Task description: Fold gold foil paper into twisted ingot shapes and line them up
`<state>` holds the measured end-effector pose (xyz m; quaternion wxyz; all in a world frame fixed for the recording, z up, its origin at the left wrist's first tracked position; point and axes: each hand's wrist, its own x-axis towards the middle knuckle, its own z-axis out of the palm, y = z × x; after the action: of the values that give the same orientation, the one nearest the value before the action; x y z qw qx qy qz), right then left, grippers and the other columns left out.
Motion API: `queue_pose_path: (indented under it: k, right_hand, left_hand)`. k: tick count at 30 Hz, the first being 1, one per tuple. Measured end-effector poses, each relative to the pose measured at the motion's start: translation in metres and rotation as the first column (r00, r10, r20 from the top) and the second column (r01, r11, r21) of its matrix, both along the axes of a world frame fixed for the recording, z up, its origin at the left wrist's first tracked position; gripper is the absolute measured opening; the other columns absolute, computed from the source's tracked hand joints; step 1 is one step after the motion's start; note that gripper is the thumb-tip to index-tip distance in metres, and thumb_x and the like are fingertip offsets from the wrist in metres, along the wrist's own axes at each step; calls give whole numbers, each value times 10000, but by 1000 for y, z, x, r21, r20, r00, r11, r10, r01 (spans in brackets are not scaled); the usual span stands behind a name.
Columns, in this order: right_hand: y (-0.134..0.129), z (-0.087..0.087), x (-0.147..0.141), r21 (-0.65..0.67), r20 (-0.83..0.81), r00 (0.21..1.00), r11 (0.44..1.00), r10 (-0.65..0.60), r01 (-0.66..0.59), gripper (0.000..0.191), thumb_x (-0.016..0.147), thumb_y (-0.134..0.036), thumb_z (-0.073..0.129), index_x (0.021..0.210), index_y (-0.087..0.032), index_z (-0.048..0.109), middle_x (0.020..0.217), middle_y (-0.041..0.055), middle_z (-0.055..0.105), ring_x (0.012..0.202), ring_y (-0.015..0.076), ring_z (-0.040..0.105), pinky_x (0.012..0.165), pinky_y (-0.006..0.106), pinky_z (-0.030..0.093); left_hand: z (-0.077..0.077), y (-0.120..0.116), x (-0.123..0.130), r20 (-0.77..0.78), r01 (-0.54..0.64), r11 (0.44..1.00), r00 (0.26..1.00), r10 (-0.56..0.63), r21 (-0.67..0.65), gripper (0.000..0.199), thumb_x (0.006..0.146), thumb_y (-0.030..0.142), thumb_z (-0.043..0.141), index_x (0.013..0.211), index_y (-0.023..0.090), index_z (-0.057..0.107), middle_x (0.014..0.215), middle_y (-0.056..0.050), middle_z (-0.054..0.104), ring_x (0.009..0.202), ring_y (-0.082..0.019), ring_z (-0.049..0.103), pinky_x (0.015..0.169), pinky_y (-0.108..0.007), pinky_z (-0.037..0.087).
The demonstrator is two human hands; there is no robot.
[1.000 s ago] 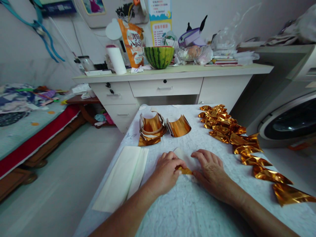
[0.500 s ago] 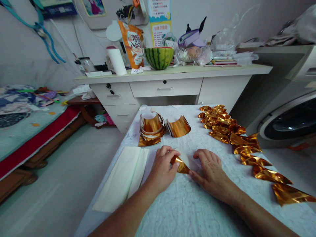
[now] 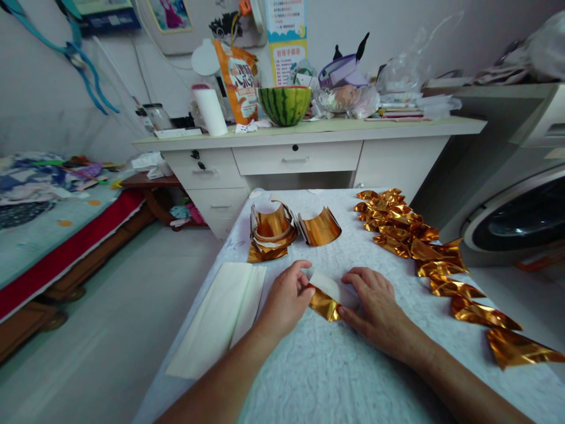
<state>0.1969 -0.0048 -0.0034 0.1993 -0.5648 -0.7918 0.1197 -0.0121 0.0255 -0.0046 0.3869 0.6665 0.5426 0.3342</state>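
Observation:
Between my hands lies a sheet of gold foil paper (image 3: 324, 303), its white back showing on the far side and a gold strip along the near side. My left hand (image 3: 289, 297) pinches its left end between thumb and fingers. At the right end my right hand (image 3: 373, 303) presses the near corner with the thumb, the fingers curled over the white part. To the left rests a stack of pale paper (image 3: 212, 321). Beyond my hands stand a curled stack of gold foil sheets (image 3: 271, 229) and a smaller curled stack (image 3: 322, 227).
Several folded gold foil pieces (image 3: 395, 227) run down the table's right side. Behind the table, a white desk (image 3: 295, 156) carries a cut watermelon (image 3: 285, 106) and an orange pouch (image 3: 238, 82). A washing machine (image 3: 521, 200) stands right, a bed (image 3: 88, 224) left.
The gold part between my hands has gone from a narrow pointed shape to a wider, flatter strip, with more white showing behind it. My left hand has shifted slightly left.

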Motion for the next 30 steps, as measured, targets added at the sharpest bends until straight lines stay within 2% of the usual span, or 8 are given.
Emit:
queue_pose_path:
  k: [7,13,16,18,21,24,27,30]
  right_hand:
    - [2,3,2,-25,-84,996,1000,14,-16,268,771,-282,656,1022,-218,586,1180,112,542,1114,304,476,947,496,397]
    - [7,3,8,-38,-301,953,999,-42,32,332,774,-277,631,1086,-215,537,1096,95,582,1043,275,534,907,454,452]
    - [10,-1,11,-127,-481,867,988,-134,82,536,776,-315,641,1259,-228,425,1144,94,593,1031,255,574,889,432,474]
    - [12,-3,12,-218,-621,769,976,-153,19,604,803,-339,632,1324,-235,345,1082,76,622,939,220,614,819,392,501]
    - [14,-2,11,-321,-778,601,938,-184,-128,508,823,-376,638,1248,-228,401,880,19,645,773,173,626,713,323,499]
    - [14,2,8,-381,-836,482,909,-261,-169,464,766,-440,710,1097,-221,470,755,-15,640,682,151,611,656,281,470]
    - [14,5,5,-409,-852,412,902,-323,-140,534,705,-477,765,1043,-240,426,668,-46,632,603,139,586,586,247,430]
    - [15,5,5,-404,-843,430,908,-323,-112,484,717,-468,760,992,-241,431,661,-47,626,577,129,560,544,227,399]
  left_hand:
    - [8,-2,-1,169,46,992,985,-25,-121,354,741,114,541,1087,173,590,703,54,488,624,-105,481,594,-223,380]
    - [12,-1,-1,260,72,981,965,-23,-180,48,748,153,565,779,140,599,666,41,478,633,-105,454,608,-226,353]
    - [12,0,-1,295,68,980,955,-11,-185,30,752,173,573,756,146,586,663,39,494,637,-109,464,604,-225,349]
    - [12,0,0,348,78,979,937,-8,-189,79,752,179,575,818,146,602,711,23,549,686,-125,510,642,-234,380]
    - [12,-1,1,415,98,969,910,5,-227,147,751,198,586,886,144,603,783,-1,606,745,-141,556,689,-248,412]
    - [12,-3,2,416,127,959,909,-11,-253,154,742,194,598,885,137,590,775,-7,610,716,-131,558,658,-238,416]
    - [11,-6,3,424,149,949,906,-19,-277,294,728,164,601,1013,153,532,761,8,603,653,-118,544,591,-225,402]
    - [12,-9,3,430,144,951,903,-14,-272,528,738,156,603,1224,200,402,726,48,565,615,-109,523,573,-219,385]
